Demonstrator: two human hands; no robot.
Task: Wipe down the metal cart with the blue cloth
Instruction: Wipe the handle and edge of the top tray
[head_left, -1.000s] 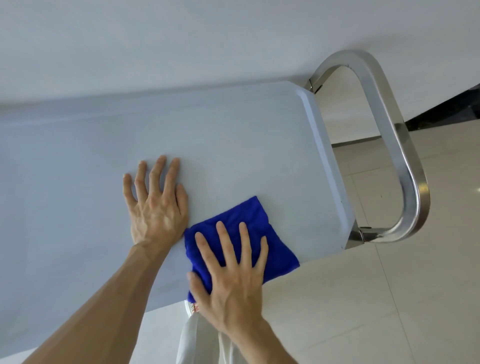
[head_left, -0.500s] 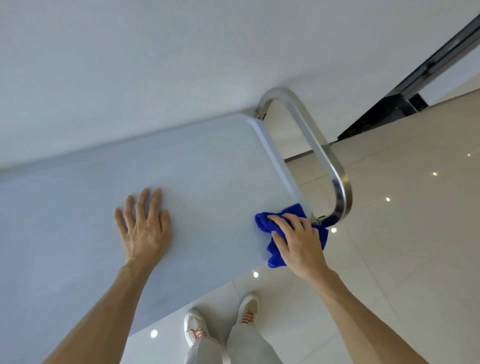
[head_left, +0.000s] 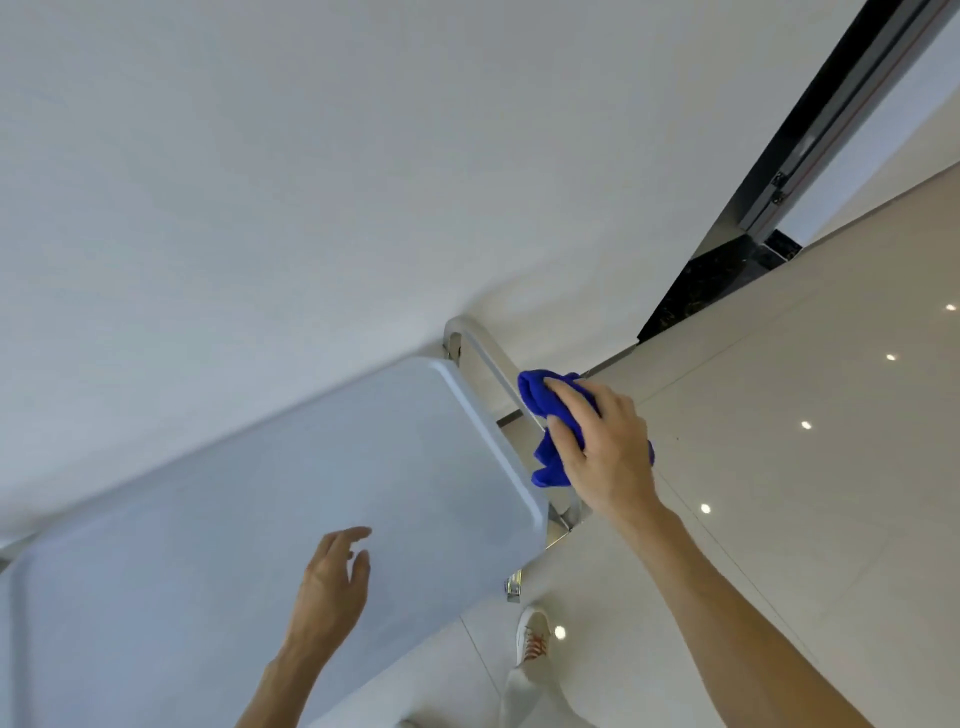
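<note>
Cloth (head_left: 540, 397) under the right hand (head_left: 610, 457) was saturated royal blue, no pattern. Handle (head_left: 485, 358) it covered was bright silver. Cart top (head_left: 311, 467) beneath the left hand (head_left: 332, 582) was plain pale blue-grey. Wall (head_left: 260, 182) beyond both hands was flat white. Floor (head_left: 805, 519) right of the right hand was glossy beige tile with white light spots. Shoe (head_left: 532, 642) below was white with orange-red laces. Door frame (head_left: 810, 130) was black.

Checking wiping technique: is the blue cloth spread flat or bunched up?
Bunched up. The blue cloth is gathered around the cart handle, gripped by the right hand.
</note>
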